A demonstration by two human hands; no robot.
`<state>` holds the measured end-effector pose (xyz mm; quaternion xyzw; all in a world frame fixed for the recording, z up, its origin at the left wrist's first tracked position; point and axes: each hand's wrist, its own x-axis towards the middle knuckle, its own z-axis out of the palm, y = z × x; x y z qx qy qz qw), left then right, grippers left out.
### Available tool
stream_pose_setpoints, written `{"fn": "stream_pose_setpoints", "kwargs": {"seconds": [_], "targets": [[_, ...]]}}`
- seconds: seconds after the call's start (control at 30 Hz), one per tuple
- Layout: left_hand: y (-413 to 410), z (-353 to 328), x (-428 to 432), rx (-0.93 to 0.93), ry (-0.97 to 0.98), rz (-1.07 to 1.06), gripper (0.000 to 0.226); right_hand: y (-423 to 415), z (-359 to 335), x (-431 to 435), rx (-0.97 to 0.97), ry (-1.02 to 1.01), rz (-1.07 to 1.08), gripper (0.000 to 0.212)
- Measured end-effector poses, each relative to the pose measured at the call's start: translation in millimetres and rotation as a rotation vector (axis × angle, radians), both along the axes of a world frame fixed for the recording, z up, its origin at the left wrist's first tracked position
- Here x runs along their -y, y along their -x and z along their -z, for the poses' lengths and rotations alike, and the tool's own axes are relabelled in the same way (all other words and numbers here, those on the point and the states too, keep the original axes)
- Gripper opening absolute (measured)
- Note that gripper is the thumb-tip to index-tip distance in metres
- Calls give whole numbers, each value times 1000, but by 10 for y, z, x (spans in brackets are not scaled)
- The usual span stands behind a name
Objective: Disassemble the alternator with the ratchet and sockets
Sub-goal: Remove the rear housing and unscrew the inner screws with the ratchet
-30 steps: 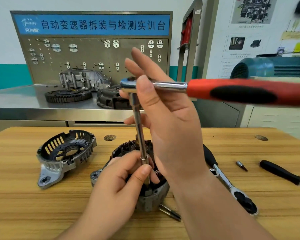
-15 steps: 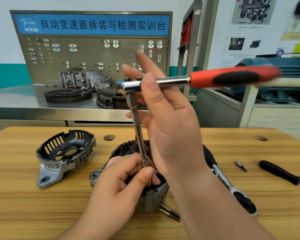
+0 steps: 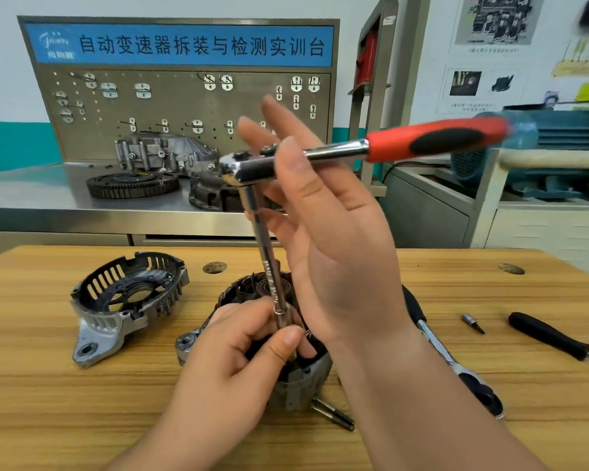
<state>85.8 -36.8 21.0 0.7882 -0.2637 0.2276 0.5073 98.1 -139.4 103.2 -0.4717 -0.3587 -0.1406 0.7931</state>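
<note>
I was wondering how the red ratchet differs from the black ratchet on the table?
The red ratchet is held up by the right hand; the black ratchet lies flat on the table. The red ratchet carries a long extension bar down into the alternator, pinched low by the left hand; the black ratchet shows no bar. Both have shiny metal shanks.

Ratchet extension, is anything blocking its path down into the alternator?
Nothing visible blocks it; the extension reaches down into the alternator, where the left hand pinches its lower end and hides the tip.
</note>
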Motion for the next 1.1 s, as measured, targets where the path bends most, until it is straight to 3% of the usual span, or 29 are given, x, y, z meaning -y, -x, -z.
{"fn": "stream_pose_setpoints", "kwargs": {"seconds": [0.13, 0.37, 0.47, 0.6, 0.9, 1.0, 1.1], "targets": [[-5, 9, -9, -10, -2, 12, 31, -1, -17, 21, 24, -45, -72, 27], [15, -19, 12, 42, -42, -22, 21, -61, 13, 48, -134, -93, -108, 36], [11, -26, -7, 5, -28, -17, 21, -50, -6, 56, -21, -61, 14, 24], [16, -18, -34, -24, -20, -9, 28, -28, -22, 53, 146, -55, 133, 27], [49, -49, 4, 36, -42, -17, 19, -43, 3, 66, -126, 2, -91, 45], [33, -26, -8, -18, 0, -13, 27, -20, -22, 56, 3, 20, 54, 28], [27, -12, -10, -33, 2, -5, 28, -2, -22, 49, 171, 31, 174, 26]]}}
